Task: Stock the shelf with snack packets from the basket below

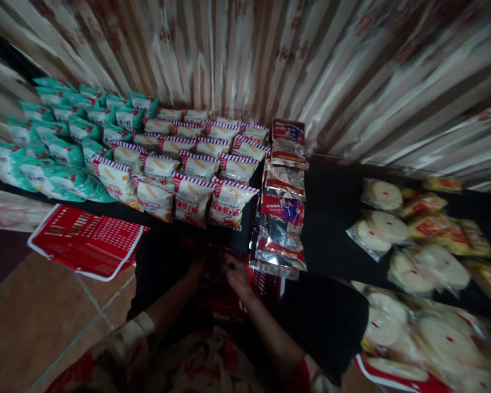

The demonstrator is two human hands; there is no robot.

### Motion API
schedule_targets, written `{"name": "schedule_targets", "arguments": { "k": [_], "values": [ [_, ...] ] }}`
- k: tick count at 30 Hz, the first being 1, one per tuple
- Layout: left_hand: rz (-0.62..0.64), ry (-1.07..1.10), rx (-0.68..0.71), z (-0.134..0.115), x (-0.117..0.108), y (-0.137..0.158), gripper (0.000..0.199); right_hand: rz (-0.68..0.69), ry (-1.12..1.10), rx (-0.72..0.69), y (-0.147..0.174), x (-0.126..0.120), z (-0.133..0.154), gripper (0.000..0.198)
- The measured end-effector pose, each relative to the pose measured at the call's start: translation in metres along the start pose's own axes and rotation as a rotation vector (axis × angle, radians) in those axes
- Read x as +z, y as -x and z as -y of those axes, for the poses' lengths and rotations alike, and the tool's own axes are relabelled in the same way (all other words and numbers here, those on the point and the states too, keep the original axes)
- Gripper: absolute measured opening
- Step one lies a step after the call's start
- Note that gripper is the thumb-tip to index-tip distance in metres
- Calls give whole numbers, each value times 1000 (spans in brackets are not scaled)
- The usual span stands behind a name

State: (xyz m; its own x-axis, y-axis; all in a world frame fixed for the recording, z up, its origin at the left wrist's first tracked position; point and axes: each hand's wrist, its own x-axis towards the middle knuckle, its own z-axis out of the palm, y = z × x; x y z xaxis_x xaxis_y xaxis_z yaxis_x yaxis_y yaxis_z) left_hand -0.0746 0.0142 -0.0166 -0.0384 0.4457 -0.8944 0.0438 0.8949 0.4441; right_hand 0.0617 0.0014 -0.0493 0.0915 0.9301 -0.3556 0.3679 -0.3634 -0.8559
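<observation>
My left hand and my right hand are low in front of me, over a red basket between my knees. Deep shadow covers the space between them, where a dark reddish shape shows faintly. My right hand's fingers look curled, but what they hold is too dark to make out. The fingers of my left hand are lost in shadow. Just beyond both hands, white snack bags with striped tops stand in rows. Right of these, red and silver packets lie overlapped in a column.
Green snack bags fill the left of the black table. An empty red basket lies tipped at the left. Bagged pale round discs and yellow packs are at the right, above another filled basket. A curtain hangs behind.
</observation>
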Motion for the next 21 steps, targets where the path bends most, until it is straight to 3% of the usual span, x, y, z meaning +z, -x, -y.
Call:
{"name": "schedule_targets", "arguments": {
  "k": [5, 8, 13, 16, 18, 21],
  "values": [
    [159, 411, -90, 2, -6, 32, 50, 294, 115, -208, 45, -12, 36, 33],
    [258, 659, -158, 7, -14, 54, 33, 401, 203, -311, 73, -24, 52, 37],
    [241, 647, -125, 28, -32, 87, 13, 516, 254, -447, 109, -46, 78, 36],
    [244, 665, -54, 38, -37, 107, 14, 585, 180, -494, 120, -54, 89, 28],
    [275, 673, -34, 41, -37, 121, 18, 525, 102, -470, 123, -56, 91, 20],
    [341, 671, 31, 41, -34, 142, 21, 265, -2, -375, 123, -55, 90, 25]
  ]
}}
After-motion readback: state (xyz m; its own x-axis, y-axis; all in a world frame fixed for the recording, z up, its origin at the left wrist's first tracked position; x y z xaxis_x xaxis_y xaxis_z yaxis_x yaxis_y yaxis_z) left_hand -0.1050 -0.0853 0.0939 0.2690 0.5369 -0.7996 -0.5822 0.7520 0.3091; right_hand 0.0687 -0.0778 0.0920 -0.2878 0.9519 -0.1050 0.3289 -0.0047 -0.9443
